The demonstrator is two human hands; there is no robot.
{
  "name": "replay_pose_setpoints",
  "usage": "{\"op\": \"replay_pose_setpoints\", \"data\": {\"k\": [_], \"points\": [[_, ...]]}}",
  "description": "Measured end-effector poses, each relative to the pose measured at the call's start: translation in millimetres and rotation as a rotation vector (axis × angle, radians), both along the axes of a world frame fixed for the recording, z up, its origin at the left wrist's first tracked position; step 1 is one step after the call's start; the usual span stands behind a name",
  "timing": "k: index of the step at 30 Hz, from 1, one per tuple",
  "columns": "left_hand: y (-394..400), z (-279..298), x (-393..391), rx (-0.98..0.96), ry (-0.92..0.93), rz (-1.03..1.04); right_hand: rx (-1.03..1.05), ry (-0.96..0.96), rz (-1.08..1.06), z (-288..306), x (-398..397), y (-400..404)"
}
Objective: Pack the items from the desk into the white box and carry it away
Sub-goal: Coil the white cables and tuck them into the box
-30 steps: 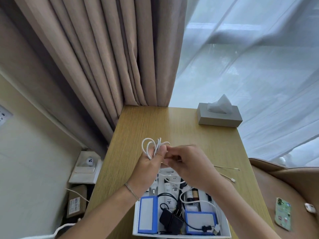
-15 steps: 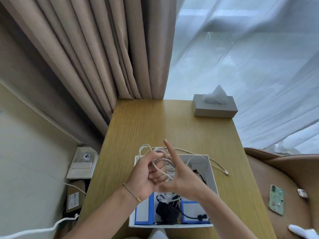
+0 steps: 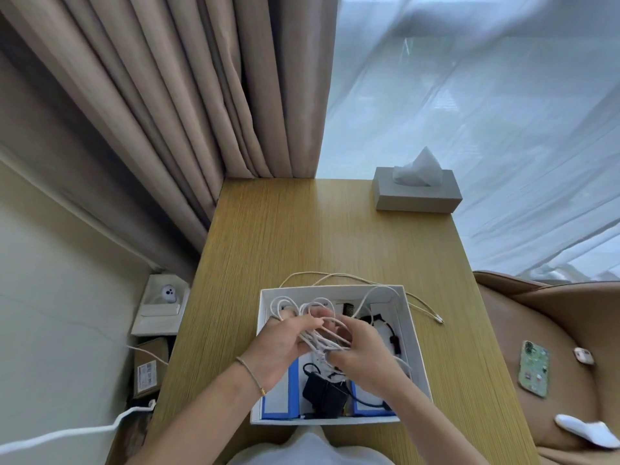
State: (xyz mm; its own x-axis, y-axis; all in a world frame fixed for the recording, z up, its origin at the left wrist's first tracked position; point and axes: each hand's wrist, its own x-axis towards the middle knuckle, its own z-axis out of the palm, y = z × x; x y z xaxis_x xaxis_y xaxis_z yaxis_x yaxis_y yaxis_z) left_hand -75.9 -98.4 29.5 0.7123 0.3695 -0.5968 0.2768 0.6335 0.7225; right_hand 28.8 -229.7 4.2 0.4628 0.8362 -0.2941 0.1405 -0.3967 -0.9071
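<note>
The white box (image 3: pixel 414 344) sits at the near edge of the wooden desk (image 3: pixel 302 236). Inside it lie a black power adapter (image 3: pixel 323 394), blue-edged white packs (image 3: pixel 280 394) and black cords. Over the box, my left hand (image 3: pixel 285 344) and my right hand (image 3: pixel 364 350) both grip a coiled white cable (image 3: pixel 318 333). The cable's loose ends trail over the box's far wall onto the desk, with plugs lying to the right (image 3: pixel 437 318).
A grey tissue box (image 3: pixel 417 193) stands at the desk's far right corner. Beige curtains hang behind on the left, sheer white ones on the right. A brown seat (image 3: pixel 553 330) on the right holds a phone (image 3: pixel 533 372). Cartons and a small camera lie on the floor at left.
My hands have come down from above the desk into the box with the coil, and the cable ends now trail across the desk. The view has tilted down.
</note>
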Motion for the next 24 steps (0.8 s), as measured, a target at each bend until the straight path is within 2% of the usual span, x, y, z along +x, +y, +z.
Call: {"op": "replay_pose_setpoints", "data": {"k": [6, 11, 14, 16, 24], "points": [[16.2, -17.4, -19.4, 0.294, 0.199, -0.039, -0.169, -0.186, 0.043, -6.8, 14.2, -5.6], [27.3, -35.4, -39.7, 0.837, 0.375, -0.207, -0.390, -0.402, 0.158, -24.1, 15.5, -3.6], [22.5, -39.7, -44.5, 1.064, 0.415, -0.282, -0.453, -0.541, 0.168, -39.6, 11.6, 0.0], [19.2, -41.0, -45.2, 1.143, 0.405, -0.275, -0.481, -0.603, 0.147, -49.8, 7.3, 3.7], [4.7, -44.6, -42.5, 1.198, 0.338, -0.337, -0.661, -0.703, 0.158, -75.7, 2.1, 16.4]]}}
